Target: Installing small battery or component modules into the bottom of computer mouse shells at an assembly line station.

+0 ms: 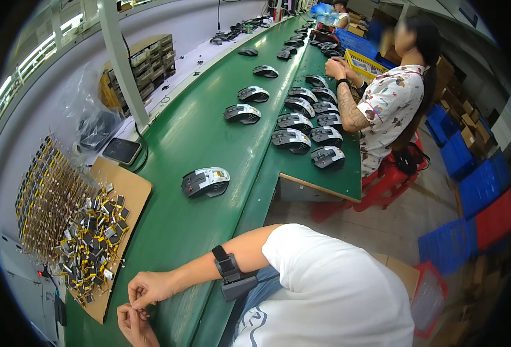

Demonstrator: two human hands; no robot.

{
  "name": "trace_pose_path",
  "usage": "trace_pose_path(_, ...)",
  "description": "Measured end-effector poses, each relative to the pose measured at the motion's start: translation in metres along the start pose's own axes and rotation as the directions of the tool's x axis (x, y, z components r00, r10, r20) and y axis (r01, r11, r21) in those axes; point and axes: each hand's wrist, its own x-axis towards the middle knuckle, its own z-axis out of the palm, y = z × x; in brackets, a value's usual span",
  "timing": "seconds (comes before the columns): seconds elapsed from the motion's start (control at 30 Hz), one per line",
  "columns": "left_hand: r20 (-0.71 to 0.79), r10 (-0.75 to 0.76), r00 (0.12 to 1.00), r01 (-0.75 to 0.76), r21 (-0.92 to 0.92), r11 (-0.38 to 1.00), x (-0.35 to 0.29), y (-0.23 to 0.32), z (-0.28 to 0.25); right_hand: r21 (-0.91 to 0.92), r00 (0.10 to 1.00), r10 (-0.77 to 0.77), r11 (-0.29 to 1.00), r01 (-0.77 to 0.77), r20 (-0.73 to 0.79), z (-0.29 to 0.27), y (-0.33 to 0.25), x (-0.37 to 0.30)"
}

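My right hand [151, 288] and my left hand [134, 327] meet fingertip to fingertip at the near left edge of the green bench [168, 248]. Both are closed in a pinch, and whatever lies between the fingers is too small or hidden to name. Just beyond them, a cardboard sheet [138, 184] bears a loose pile of small battery packs [96, 243] with yellow tape and thin wires. More wired packs [47, 191] stand in dense rows behind the pile. A grey-and-black computer mouse [206, 182] sits alone on the bench, away from my hands.
Several computer mice [290, 139] stand in rows at right, before a seated co-worker [391, 110] whose hands are raised together. A phone [122, 151] lies by a white post [122, 63]. Small drawers [151, 63] line the back. Blue crates [446, 246] and a red stool [385, 182] stand right.
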Motion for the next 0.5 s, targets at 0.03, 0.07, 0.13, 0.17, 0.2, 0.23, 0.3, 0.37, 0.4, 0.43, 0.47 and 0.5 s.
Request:
trace_pose_path(0.03,-0.008,-0.002,1.000,0.002,0.003,1.000,0.000,-0.001,0.000,-0.045,1.000,-0.005,0.999,0.004,-0.016,-0.001,0.002,0.001)
trace_pose_path(0.07,-0.006,0.001,1.000,-0.001,0.001,1.000,0.000,-0.001,-0.001,-0.038,1.000,-0.003,0.999,0.003,-0.011,0.000,0.003,0.001)
trace_pose_path(0.13,-0.008,0.003,1.000,-0.003,0.000,1.000,-0.001,-0.002,0.001,-0.073,1.000,-0.009,0.997,0.007,-0.023,0.001,-0.001,-0.003)
trace_pose_path(0.17,-0.009,0.011,1.000,-0.011,-0.001,1.000,-0.001,-0.002,0.002,-0.069,1.000,-0.008,0.998,0.007,-0.021,0.001,-0.002,-0.004)
trace_pose_path(0.2,-0.009,0.020,1.000,-0.020,-0.004,1.000,-0.001,-0.002,0.003,-0.062,1.000,-0.007,0.998,0.006,-0.019,0.001,-0.003,-0.006)
trace_pose_path(0.23,-0.011,0.020,1.000,-0.020,-0.003,1.000,0.000,-0.006,0.004,-0.056,1.000,-0.006,0.998,0.005,-0.017,0.000,-0.005,-0.008)
trace_pose_path(0.3,-0.011,0.076,0.997,-0.075,0.042,0.996,0.004,-0.013,0.004,-0.059,1.000,-0.004,0.998,0.003,-0.020,-0.001,-0.007,-0.010)
trace_pose_path(0.37,0.001,0.083,0.997,-0.083,0.052,0.995,0.006,-0.014,0.004,-0.060,1.000,0.000,0.998,-0.001,-0.014,-0.004,-0.006,-0.009)
trace_pose_path(0.4,0.017,0.090,0.996,-0.091,0.058,0.994,0.009,-0.015,0.005,-0.060,1.000,0.002,0.998,-0.003,-0.016,-0.007,-0.005,-0.007)
trace_pose_path(0.43,-0.002,0.093,0.996,-0.093,0.062,0.994,0.015,-0.016,0.005,-0.059,1.000,0.006,0.998,-0.006,-0.013,-0.012,-0.004,-0.005)
trace_pose_path(0.47,0.006,0.094,0.996,-0.095,0.069,0.993,0.018,-0.016,0.003,-0.078,1.000,-0.001,0.997,0.000,-0.019,-0.014,-0.002,-0.001)
trace_pose_path(0.5,-0.007,0.098,0.995,-0.097,0.078,0.992,0.019,-0.015,0.000,-0.090,1.000,0.000,0.996,0.000,-0.007,-0.015,0.000,0.002)
